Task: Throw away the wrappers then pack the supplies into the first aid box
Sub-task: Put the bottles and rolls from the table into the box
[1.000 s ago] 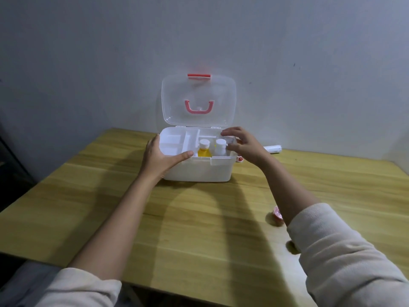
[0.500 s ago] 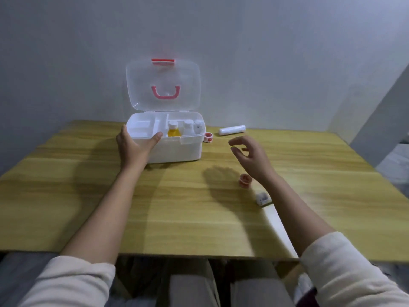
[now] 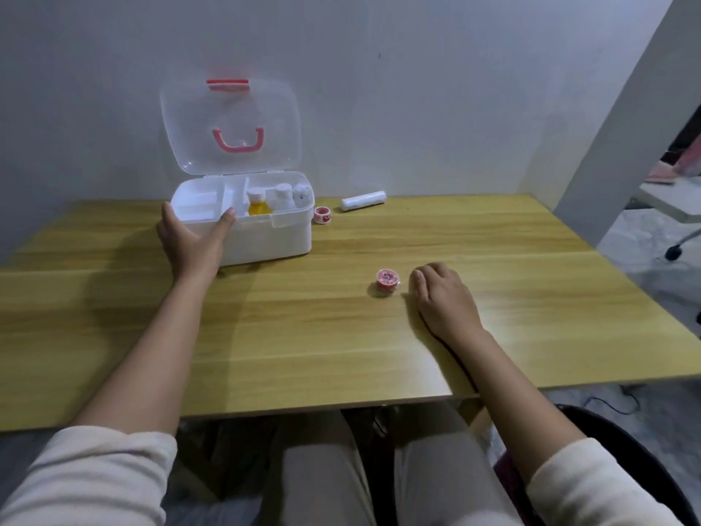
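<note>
Two hands, left gripping glossy white plastic box, round pink tape roll

Table: light wood-grain laminate, smooth, faint sheen. First aid box: white opaque plastic, smooth, matt. Lid: clear plastic, slightly frosted, pink plastic handle. Tape roll: glossy pink plastic. Sleeves: cream cloth, soft, matt. Wall: matt painted.
</note>
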`<state>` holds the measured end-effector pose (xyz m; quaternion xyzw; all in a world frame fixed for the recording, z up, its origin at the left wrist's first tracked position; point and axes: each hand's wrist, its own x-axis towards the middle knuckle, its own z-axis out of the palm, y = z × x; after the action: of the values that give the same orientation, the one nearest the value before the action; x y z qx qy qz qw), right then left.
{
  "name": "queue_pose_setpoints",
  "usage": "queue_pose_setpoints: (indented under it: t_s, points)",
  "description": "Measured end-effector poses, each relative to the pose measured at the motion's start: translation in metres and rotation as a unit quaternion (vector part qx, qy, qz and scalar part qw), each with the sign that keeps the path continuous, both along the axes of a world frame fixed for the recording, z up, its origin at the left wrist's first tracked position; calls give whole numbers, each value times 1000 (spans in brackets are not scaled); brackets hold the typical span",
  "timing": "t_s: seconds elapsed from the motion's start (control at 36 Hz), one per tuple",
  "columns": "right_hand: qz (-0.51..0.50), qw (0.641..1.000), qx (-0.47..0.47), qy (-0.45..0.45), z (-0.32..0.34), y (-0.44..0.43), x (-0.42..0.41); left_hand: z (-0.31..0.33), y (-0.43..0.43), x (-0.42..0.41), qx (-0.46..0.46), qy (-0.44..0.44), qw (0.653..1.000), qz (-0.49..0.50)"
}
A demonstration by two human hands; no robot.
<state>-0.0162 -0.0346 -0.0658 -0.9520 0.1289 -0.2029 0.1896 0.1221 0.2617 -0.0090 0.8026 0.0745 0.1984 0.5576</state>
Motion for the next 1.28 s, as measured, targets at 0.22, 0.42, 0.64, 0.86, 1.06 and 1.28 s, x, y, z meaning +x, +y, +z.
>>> queue_pose_setpoints:
  t_s: [0.22, 0.42, 0.64, 0.86, 1.06, 1.28]
  points:
    - [25, 998, 45, 32, 5, -23, 66, 1, 4, 16, 32, -23, 999, 13]
    - [108, 992, 18, 64, 11, -26, 130, -3, 3, 25, 63, -46, 996, 38]
    - [184, 982, 0, 52, 15, -15, 190, -12, -1, 32, 56, -62, 994, 76]
    - [173, 982, -27, 72, 16, -12, 221, -13, -2, 32, 43, -79, 993, 82]
    - [147, 984, -84, 54, 15, -11, 219, -16, -1, 34, 50, -81, 991, 90]
    - [111, 985, -128, 17, 17, -11, 199, -11, -1, 29, 53, -67, 994, 70]
